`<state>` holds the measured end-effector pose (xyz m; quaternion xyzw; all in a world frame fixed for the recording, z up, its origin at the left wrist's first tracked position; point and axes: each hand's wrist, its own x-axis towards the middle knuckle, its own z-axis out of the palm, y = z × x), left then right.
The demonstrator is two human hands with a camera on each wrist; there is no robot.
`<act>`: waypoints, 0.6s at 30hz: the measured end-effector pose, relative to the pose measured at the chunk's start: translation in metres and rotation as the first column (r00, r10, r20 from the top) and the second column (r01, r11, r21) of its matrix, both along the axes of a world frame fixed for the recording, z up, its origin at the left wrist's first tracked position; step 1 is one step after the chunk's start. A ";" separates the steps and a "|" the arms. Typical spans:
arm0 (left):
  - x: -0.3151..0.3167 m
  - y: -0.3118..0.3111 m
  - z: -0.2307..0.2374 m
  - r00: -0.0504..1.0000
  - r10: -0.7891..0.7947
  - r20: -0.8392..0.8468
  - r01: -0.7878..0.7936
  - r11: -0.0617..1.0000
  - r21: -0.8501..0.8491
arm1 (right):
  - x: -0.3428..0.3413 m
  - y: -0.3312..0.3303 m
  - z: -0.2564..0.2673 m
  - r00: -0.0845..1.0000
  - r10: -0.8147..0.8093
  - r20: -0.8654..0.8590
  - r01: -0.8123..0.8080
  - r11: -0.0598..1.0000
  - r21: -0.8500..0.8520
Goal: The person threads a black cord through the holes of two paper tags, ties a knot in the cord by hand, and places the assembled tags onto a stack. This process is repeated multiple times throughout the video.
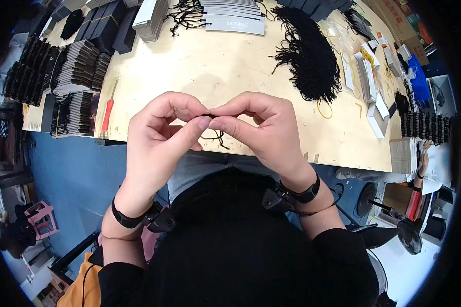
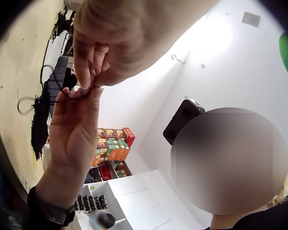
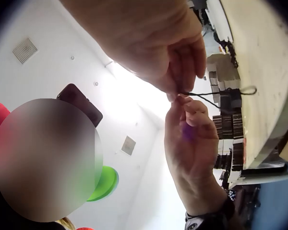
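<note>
A thin black cord (image 1: 221, 139) is pinched between both hands, near the table's front edge. My left hand (image 1: 161, 134) grips it between thumb and forefinger, and my right hand (image 1: 264, 128) pinches it right beside, the thumb tips almost touching. Loose ends of the cord hang below the fingers. In the left wrist view the cord (image 2: 50, 67) forms loops beyond the fingertips; in the right wrist view a looped end of the cord (image 3: 249, 90) sticks out over the table. The part between the fingertips is mostly hidden.
On the table (image 1: 200, 61) lie a red-handled tool (image 1: 107, 115) at left, a heap of black cords (image 1: 312, 56) at right, and grey cards (image 1: 234, 23) at the back. Stacked cards (image 1: 77, 66) and black boxes (image 1: 102, 25) stand at left; a yellow rubber band (image 1: 324, 109) lies at right.
</note>
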<state>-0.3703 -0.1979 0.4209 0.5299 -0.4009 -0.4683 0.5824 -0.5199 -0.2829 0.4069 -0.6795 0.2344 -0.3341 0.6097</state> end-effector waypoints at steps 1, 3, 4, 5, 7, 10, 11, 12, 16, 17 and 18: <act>0.000 0.001 -0.001 1.000 0.011 0.026 -0.010 1.000 -0.023 | -0.001 -0.001 -0.001 0.999 0.039 -0.003 -0.038 0.997 0.069; 0.000 0.001 -0.002 0.998 0.023 0.050 -0.020 0.999 -0.044 | 0.002 0.000 -0.003 0.999 0.031 0.015 -0.032 0.993 0.111; 0.000 0.000 -0.002 0.990 0.031 0.137 -0.021 0.997 -0.077 | 0.003 0.001 -0.003 0.999 0.021 0.035 -0.026 0.988 0.151; 0.000 0.000 -0.002 0.974 0.043 0.222 -0.019 0.994 -0.109 | 0.003 0.000 -0.004 0.999 0.020 0.034 -0.025 0.988 0.152; 0.000 -0.001 0.000 0.979 0.037 0.201 -0.018 0.996 -0.092 | 0.004 -0.003 -0.007 0.995 0.055 0.083 -0.073 0.967 0.242; -0.001 0.000 0.001 0.994 0.050 0.100 -0.045 0.997 -0.059 | 0.007 -0.001 -0.006 0.988 0.045 0.148 -0.090 0.947 0.309; -0.001 0.000 0.000 0.998 0.067 0.022 -0.066 0.997 -0.039 | 0.008 0.000 -0.006 0.988 0.048 0.148 -0.092 0.947 0.307; -0.003 -0.002 -0.002 0.997 0.071 0.021 -0.070 0.997 -0.041 | 0.010 0.001 -0.007 0.977 0.015 0.215 -0.092 0.931 0.354; -0.009 -0.009 -0.012 0.996 0.085 -0.021 -0.088 0.986 -0.143 | 0.018 0.006 -0.012 0.937 -0.106 0.334 -0.044 0.910 0.412; -0.008 -0.011 -0.016 0.995 0.079 0.053 -0.071 0.988 -0.140 | 0.020 0.007 -0.013 0.937 -0.103 0.333 -0.046 0.911 0.411; -0.008 -0.012 -0.018 0.989 0.071 0.126 -0.054 0.990 -0.133 | 0.022 0.008 -0.013 0.923 -0.142 0.358 -0.027 0.903 0.429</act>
